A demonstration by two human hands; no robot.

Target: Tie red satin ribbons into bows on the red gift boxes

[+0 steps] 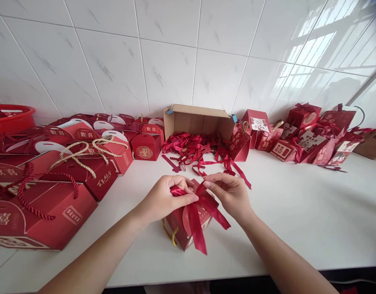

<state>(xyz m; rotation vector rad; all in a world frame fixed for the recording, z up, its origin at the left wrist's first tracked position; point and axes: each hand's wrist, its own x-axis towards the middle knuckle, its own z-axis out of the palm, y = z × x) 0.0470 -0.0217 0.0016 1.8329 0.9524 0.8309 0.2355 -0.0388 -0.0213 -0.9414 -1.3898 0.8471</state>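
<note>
Left hand [173,195] and right hand [231,195] are nearly closed, each pinching a glossy red ribbon [196,228] between thumb and fingers. Its flat tails hang over the small red paper box [178,222], which is on the smooth white table [298,216], close before the person. One golden cord [175,237] (twisted like rope) curves at its side. Behind, tangled ribbons [194,146] spill from an open cardboard carton [200,112]; leftward stand larger boxes [50,208] with rope handles.
</note>
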